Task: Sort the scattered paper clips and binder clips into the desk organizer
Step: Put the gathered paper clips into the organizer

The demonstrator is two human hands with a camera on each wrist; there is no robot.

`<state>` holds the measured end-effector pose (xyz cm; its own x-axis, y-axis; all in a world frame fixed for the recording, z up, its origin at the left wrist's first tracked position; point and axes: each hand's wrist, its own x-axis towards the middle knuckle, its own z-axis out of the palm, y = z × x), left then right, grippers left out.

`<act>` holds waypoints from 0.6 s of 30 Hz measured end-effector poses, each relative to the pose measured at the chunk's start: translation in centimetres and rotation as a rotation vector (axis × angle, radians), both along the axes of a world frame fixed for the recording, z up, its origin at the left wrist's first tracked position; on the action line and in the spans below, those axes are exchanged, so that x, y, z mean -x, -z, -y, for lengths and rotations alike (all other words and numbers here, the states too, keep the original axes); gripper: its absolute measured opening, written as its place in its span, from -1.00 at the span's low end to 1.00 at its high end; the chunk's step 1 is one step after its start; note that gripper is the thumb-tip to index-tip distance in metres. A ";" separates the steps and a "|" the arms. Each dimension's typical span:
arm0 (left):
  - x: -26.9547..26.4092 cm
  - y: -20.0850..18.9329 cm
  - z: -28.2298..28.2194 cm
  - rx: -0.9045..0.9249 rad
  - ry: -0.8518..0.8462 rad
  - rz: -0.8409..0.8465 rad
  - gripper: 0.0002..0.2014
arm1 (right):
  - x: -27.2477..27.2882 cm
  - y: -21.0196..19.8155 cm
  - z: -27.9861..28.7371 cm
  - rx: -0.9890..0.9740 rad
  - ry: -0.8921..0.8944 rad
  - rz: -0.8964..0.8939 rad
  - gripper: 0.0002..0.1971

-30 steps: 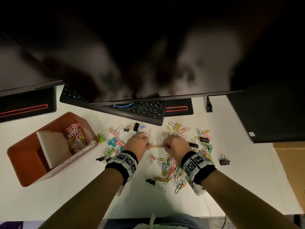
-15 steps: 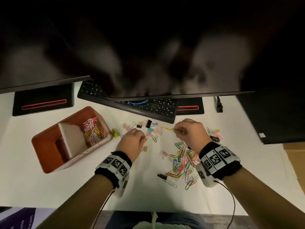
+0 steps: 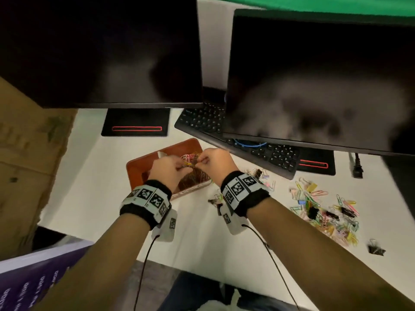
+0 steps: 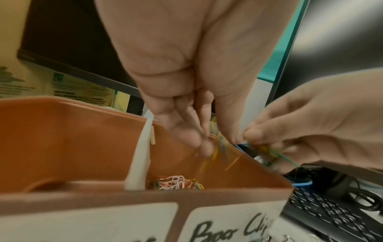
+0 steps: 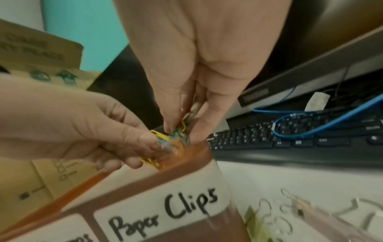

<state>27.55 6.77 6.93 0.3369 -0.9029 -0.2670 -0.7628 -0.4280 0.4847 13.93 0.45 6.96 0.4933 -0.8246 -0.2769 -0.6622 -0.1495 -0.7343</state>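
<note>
Left hand [image 3: 170, 170] over the brown desk organizer [image 3: 137, 167], fingers curled, pinching a small tangle of coloured paper clips [image 5: 165, 142]. Right hand [image 3: 215, 162] just beside it, fingertips [image 5: 170, 129] nipping the same bunch from the other side. Both poised above the right-hand compartment, the one labelled "Paper Clips" [image 5: 165, 212] on its front wall. A few yellow clips dangling from the bunch over the rim; blurred in the left wrist view, so cannot tell whether any are loose. Already in that compartment: a heap of mixed clips [image 4: 176, 181], white, red, yellow. White divider [image 4: 138, 163] splitting the organizer; neighbouring compartment's label cut off, unreadable. On the white table [image 3: 197, 243] to the right, well apart from the organizer, a scattered pile of paper clips and binder clips [image 3: 323, 212], with one black binder clip [image 3: 376, 249] lying alone near the edge. Black keyboard [image 3: 265, 151] behind the organizer, partly under a dark monitor [image 3: 321, 86]; a blue cable [image 5: 311, 124] looped across its keys.
</note>
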 end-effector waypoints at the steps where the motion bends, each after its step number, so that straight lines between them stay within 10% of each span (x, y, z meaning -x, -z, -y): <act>1: -0.1 0.1 -0.1 -0.014 0.012 -0.008 -0.67 | -0.4 0.2 -0.1 -0.033 0.003 -0.018 -0.75; 9: 2.0 0.1 -1.5 0.090 0.172 -0.154 -0.85 | 7.2 1.5 -2.1 0.040 0.117 0.064 -0.85; 18: 12.6 3.6 0.3 -0.094 0.373 -0.158 -0.78 | 21.6 5.7 -3.1 0.000 0.145 -0.397 -0.73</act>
<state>15.00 6.45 3.32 -0.0600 -0.9247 -0.3759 -0.7935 -0.1843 0.5800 -7.71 3.55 1.24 0.2271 -0.8778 -0.4217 -0.9079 -0.0342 -0.4177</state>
